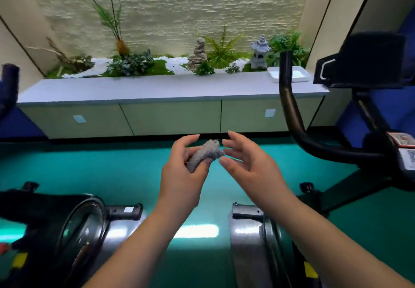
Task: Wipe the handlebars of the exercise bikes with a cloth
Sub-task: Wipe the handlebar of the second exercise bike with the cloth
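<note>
From the head view, the left hand (pixel 182 171) holds a small grey cloth (pixel 205 154), bunched into a wad, with its fingers (pixel 188 140) curled over the top and the thumb under it. The right hand (pixel 251 164) hovers just beside the cloth, its fingers (pixel 235 137) spread and relaxed, gripping nothing; the fingertips lie close to the cloth's fluffy end, and whether they touch it cannot be told. Both hands are raised over the green floor (pixel 112 171).

To the right of the right fingers, well apart, a black curved handlebar (pixel 289 106) rises beside a dark console (pixel 368 58). Far left of the left fingers, another dark handlebar end (pixel 9 85) shows at the frame edge. Below the wrists sit two flywheels (pixel 253 242). Beyond the fingertips stands a long white bench (pixel 157 90) with plants (pixel 130 63) behind it.
</note>
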The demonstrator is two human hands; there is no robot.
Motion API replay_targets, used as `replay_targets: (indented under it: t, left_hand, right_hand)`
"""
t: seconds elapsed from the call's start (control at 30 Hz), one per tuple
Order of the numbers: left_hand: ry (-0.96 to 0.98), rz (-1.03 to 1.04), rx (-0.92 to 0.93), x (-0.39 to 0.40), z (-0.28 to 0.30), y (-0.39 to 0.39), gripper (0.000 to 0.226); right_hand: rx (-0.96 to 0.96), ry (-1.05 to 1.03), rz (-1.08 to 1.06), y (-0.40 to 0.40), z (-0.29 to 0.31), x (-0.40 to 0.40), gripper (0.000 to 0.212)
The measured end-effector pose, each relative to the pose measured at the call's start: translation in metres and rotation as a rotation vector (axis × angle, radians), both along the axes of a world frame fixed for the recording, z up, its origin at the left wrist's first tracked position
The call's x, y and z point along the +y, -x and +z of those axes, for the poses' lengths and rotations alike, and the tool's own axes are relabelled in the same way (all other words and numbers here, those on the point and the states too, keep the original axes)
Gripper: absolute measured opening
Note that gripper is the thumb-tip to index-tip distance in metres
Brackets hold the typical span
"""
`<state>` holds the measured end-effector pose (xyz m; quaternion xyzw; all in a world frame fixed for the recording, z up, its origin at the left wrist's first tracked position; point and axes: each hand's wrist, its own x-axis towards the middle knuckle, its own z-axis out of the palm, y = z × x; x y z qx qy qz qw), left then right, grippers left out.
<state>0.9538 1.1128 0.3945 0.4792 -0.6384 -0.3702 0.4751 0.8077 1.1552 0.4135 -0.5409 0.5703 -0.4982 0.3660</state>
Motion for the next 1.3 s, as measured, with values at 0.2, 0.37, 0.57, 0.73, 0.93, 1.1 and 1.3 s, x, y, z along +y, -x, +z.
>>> replay_targets:
  t: [0.2, 0.37, 0.57, 0.73, 0.93, 1.1, 1.3]
  left_hand:
    - [-0.146, 0.058, 0.199, 0.021, -0.005, -0.11, 0.04]
    - [-0.108, 0.137, 0.125, 0.04, -0.008, -0.198, 0.046]
    - [0.017, 0.183, -0.24, 0.061, -0.008, -0.266, 0.065]
    - [0.027, 0.159, -0.308, 0.061, -0.005, -0.297, 0.064]
    - [0.059, 0.246, -0.382, 0.038, -0.004, -0.329, 0.043]
    - [0.136, 0.409, -0.595, -0.006, 0.003, -0.364, 0.035]
    - [0.129, 0.58, -0.693, -0.052, 0.02, -0.398, 0.025]
  right_hand:
    - [-0.208, -0.182, 0.217, -0.113, -0.017, -0.019, 0.027]
    - [-0.327, -0.229, 0.291, -0.207, -0.024, -0.017, 0.023]
    - [-0.417, -0.228, 0.222, -0.289, -0.025, -0.013, 0.023]
    - [-0.296, -0.232, 0.175, -0.32, -0.028, -0.021, 0.022]
    - [-0.201, -0.194, 0.141, -0.328, -0.03, -0.046, 0.022]
    - [-0.162, -0.151, 0.166, -0.324, -0.024, -0.088, 0.021]
    - [-0.102, -0.142, 0.218, -0.322, -0.007, -0.146, 0.026]
